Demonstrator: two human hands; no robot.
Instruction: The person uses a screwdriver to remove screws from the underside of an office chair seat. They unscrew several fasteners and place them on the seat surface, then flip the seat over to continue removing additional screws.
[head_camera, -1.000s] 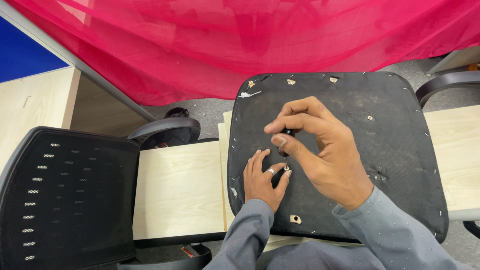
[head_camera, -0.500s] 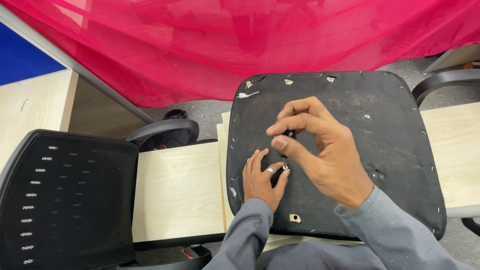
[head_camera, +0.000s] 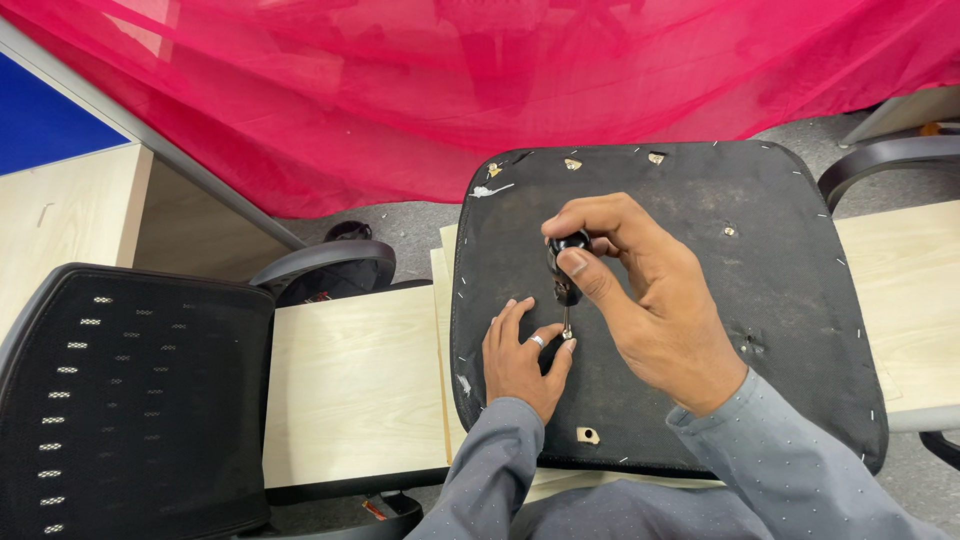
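The right hand (head_camera: 650, 310) grips a screwdriver (head_camera: 566, 270) upright, tip down on the seat (head_camera: 760, 300), left hand (head_camera: 520, 355) flat, steadying the tip.

A sheer magenta-red mesh fabric (head_camera: 420, 90) hangs across the whole upper background. A blue wall panel (head_camera: 45, 125) shows at upper left, beside a light wood cabinet side (head_camera: 60, 215). Grey speckled carpet floor (head_camera: 415, 225) lies beneath. Pale wood-laminate tabletop (head_camera: 350, 385) spans the middle. A black perforated mesh chair backrest (head_camera: 120, 400) occupies lower left; a curved black plastic armrest (head_camera: 325, 262) sits behind the tabletop.
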